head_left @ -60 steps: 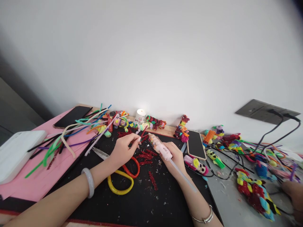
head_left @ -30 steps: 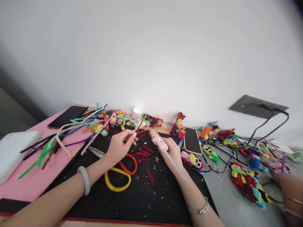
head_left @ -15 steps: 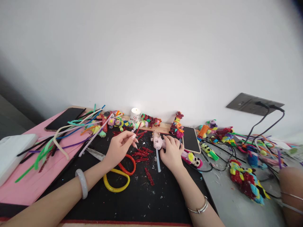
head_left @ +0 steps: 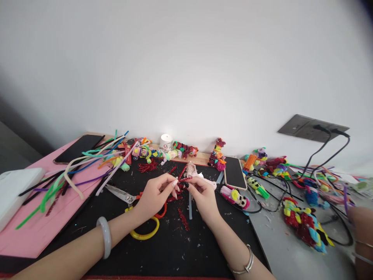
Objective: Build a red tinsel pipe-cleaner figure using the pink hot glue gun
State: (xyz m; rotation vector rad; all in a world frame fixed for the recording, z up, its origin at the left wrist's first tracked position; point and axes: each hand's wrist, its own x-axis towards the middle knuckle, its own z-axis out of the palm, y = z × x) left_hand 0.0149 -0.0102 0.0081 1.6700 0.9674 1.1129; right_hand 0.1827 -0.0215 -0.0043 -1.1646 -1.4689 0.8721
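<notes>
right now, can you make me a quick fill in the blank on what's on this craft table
1. Both hands, left hand and right hand, pinch a glittery ____ pipe cleaner piece.
2. The glue gun lies on the ____ mat behind the right hand.
3. The scissors have one orange handle loop and one ____ loop.
4. The left wrist wears a pale bangle; the right wrist wears a ____ one.

Missing words: red; black; yellow; silver
</notes>
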